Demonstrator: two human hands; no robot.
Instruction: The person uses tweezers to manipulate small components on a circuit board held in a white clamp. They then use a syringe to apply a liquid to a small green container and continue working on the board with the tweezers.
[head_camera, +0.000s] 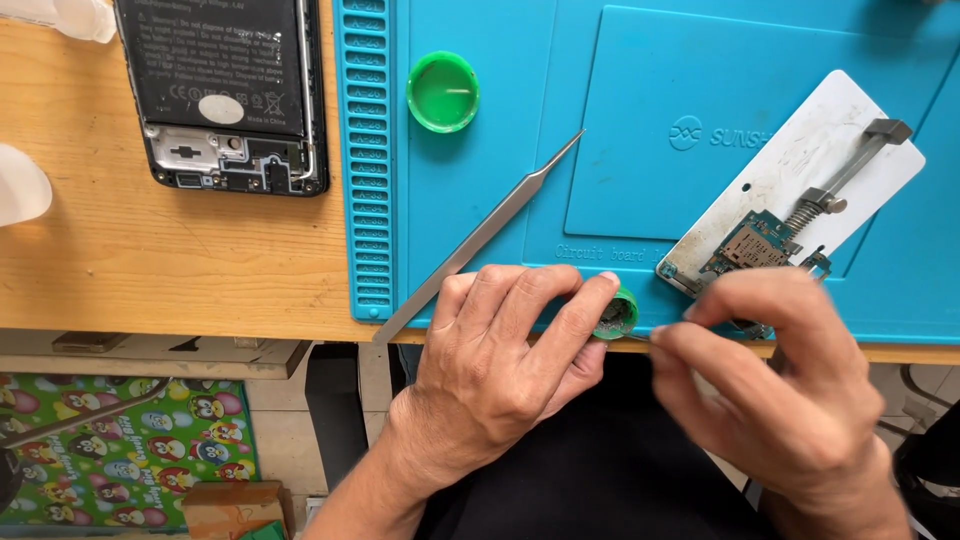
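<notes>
A small green spool (618, 315) is clamped in the left hand (500, 350) fingers at the blue mat (620, 120) edge; the right hand (770, 385) fingertips are pinched together just right of it, blurred.

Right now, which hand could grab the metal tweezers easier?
Probably the left hand: the tweezers lie just beside its knuckles, though it holds a small green container. The right hand is farther.
</notes>
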